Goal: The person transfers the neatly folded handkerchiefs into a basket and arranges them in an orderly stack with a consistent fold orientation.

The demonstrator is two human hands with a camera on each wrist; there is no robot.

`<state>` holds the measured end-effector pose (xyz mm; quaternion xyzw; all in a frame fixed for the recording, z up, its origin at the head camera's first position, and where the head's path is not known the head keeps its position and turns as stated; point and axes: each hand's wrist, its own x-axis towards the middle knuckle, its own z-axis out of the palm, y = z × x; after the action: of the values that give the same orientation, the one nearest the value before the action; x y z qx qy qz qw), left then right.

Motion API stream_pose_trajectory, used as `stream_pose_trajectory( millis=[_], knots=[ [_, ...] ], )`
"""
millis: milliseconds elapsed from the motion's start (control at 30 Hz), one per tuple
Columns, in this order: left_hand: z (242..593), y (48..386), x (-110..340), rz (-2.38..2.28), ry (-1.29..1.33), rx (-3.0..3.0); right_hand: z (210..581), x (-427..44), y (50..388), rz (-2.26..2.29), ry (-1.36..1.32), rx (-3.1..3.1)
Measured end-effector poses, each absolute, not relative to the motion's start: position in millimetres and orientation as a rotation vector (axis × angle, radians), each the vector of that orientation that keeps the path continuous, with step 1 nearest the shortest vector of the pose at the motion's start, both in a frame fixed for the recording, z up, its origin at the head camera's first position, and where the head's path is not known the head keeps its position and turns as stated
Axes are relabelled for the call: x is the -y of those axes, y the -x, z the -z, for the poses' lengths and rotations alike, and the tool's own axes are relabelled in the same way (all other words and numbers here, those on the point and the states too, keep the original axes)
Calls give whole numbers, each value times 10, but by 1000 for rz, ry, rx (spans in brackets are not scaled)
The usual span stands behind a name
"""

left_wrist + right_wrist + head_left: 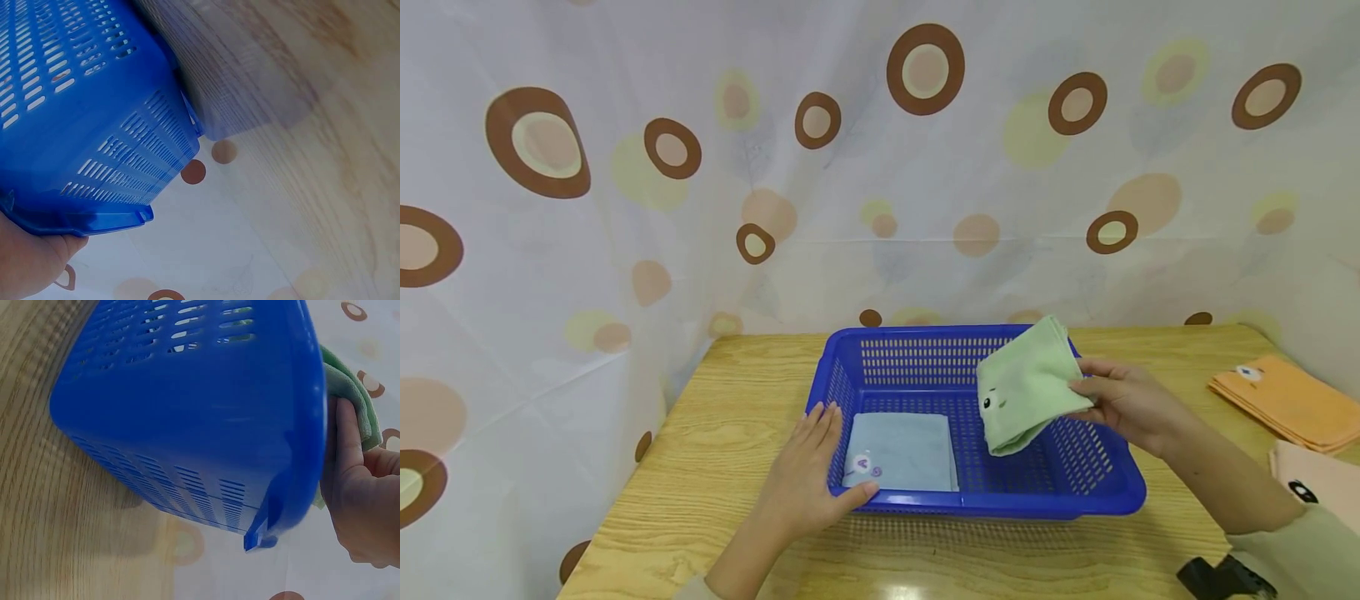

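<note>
A blue plastic basket (pixel 951 500) stands on the wooden table. Inside it, on the left, lies a folded light blue towel (pixel 901 442) with a small purple and white motif near its front left corner. My right hand (pixel 1127 404) pinches one edge of a folded light green towel (pixel 1026 387) bearing an eye motif, tilted above the right half of the basket. In the right wrist view, the basket's wall partly hides this green towel (pixel 350 387). My left hand (pixel 808 471) rests on the basket's front left corner, fingers fairly straight over the left rim and thumb on the front rim.
At the table's right lie folded orange towels (pixel 1292 404) and, nearer, a pale pink towel (pixel 1318 475). A black object (pixel 1225 577) sits by the right sleeve. Behind the table hangs a white curtain (pixel 865 167) with brown rings and pastel dots.
</note>
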<state>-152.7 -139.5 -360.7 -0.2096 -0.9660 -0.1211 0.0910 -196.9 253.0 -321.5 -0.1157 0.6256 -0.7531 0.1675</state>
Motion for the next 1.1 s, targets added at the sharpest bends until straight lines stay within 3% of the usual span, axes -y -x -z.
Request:
stream_pose_trajectory(
  millis=[1100],
  knots=[
    [3635,1539,1402,360,630,2840,3343,-2050,2103,1839,226,-2110]
  ],
)
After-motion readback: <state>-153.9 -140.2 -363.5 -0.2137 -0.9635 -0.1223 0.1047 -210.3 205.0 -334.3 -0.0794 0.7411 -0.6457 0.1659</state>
